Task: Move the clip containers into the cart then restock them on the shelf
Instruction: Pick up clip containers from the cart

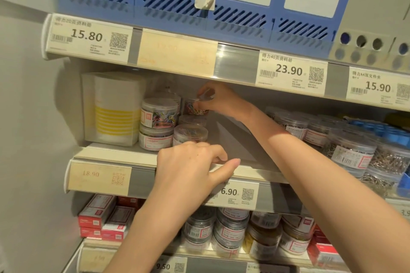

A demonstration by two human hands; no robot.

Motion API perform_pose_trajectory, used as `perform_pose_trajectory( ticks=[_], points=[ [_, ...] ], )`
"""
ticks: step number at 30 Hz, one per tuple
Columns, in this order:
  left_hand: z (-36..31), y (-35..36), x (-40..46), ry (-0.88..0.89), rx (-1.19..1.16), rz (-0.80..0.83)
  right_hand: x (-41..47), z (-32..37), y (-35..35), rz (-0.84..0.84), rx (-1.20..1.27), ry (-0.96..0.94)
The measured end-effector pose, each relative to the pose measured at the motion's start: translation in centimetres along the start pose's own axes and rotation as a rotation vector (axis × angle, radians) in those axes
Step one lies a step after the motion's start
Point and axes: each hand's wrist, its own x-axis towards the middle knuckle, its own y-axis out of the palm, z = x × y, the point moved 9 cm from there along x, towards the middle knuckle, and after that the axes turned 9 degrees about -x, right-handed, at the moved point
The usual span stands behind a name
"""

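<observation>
Clear round clip containers stand stacked at the left of the middle shelf (115, 153). One full of coloured clips (158, 115) tops the front stack. My right hand (218, 99) reaches deep into the shelf and grips another container of coloured clips (195, 107) from above, on a stack at the back. In front, a lower container (190, 134) sits just behind my left hand (193, 168). That hand rests on the shelf's front edge, fingers curled over the lip, holding nothing I can see.
A white and yellow box (113, 108) stands left of the containers. More clip tubs (350, 148) fill the shelf's right side. The price rail (235, 193) runs below my left hand. Red boxes (99, 217) and further tubs (230, 230) sit on the shelf beneath. Blue file racks (199, 6) stand above.
</observation>
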Motion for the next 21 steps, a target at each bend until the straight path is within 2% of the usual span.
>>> perform_pose_trajectory(
  ticks=[8, 21],
  points=[
    [-0.3, -0.5, -0.1, 0.039, -0.022, -0.101, 0.5, -0.7, 2.3, 0.083, 0.043, 0.076],
    [0.0, -0.8, -0.2, 0.005, -0.082, -0.142, 0.7, -0.8, 2.9, 0.081, 0.029, 0.009]
  ],
)
